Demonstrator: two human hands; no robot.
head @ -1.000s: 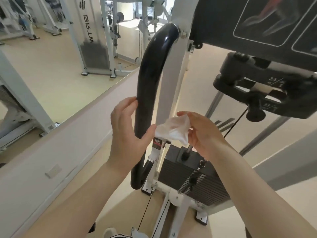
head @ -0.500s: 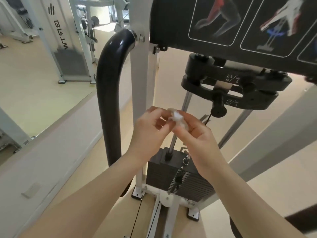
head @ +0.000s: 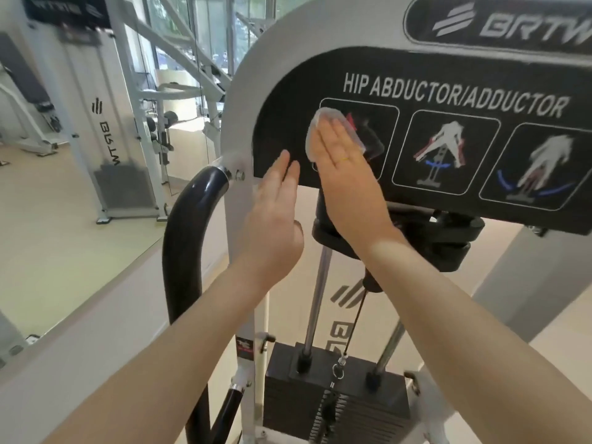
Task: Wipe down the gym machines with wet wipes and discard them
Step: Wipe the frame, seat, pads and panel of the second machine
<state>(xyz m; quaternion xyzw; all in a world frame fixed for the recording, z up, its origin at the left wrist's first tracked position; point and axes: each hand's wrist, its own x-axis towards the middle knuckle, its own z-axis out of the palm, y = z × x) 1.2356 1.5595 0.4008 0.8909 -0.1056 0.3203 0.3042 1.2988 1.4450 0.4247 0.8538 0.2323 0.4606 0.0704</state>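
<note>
Two hands (head: 278,216), one wet wipe (head: 315,136), three diagrams (head: 445,149)

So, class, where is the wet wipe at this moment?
In the head view, the wet wipe lies under the right hand, pressed flat on the leftmost diagram of the black instruction panel.

**Where everything sits around my hands**

My right hand (head: 344,165) lies flat on the wet wipe (head: 323,123), which lies on the instruction panel (head: 448,129), over its leftmost diagram. My left hand (head: 275,216) is just beside it at eight o'clock, by the panel's lower left corner. The curved handle bar (head: 182,238) stands at nine o'clock of my left hand. The weight stack (head: 336,398) lies below at six o'clock, under the panel. Other machines (head: 105,123) stand behind at ten o'clock.
</note>
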